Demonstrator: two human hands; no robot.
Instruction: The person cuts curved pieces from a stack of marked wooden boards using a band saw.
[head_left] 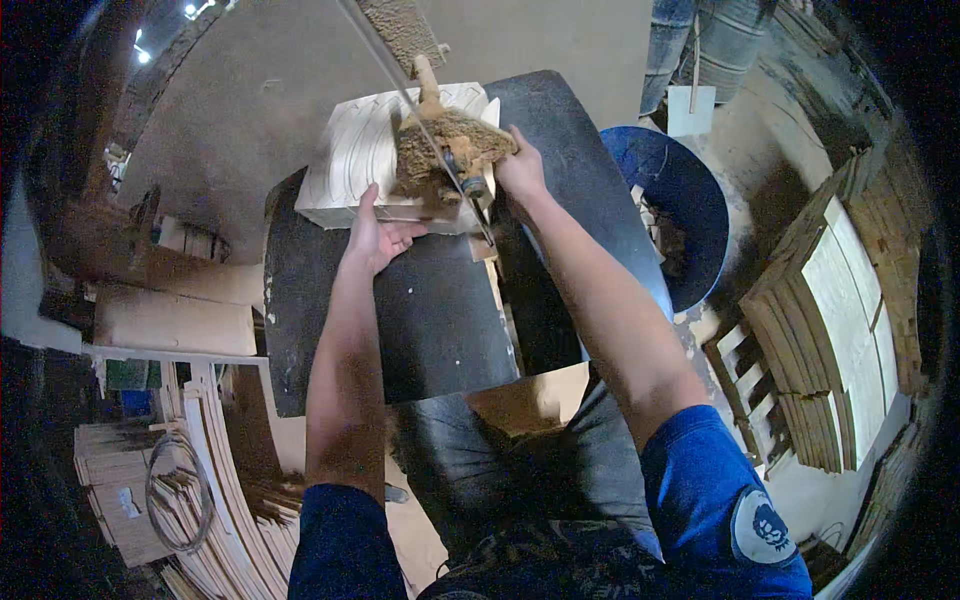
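1. Pale wood block point(352, 150): eleven o'clock, on the black table point(435, 330).
2. Left hand point(376, 242): unclenched, against the block's six-o'clock side.
3. Right hand point(522, 174): at its three-o'clock end; partly hidden, so I cannot tell its grip.

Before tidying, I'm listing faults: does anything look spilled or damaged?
Yes: the fitting by the pale wood block looks caked in sawdust, and the slot edge of the black tabletop looks chipped, showing pale patches.

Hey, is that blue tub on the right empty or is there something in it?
Partly filled: pale scraps lie inside the blue tub, with much of its inner wall bare.
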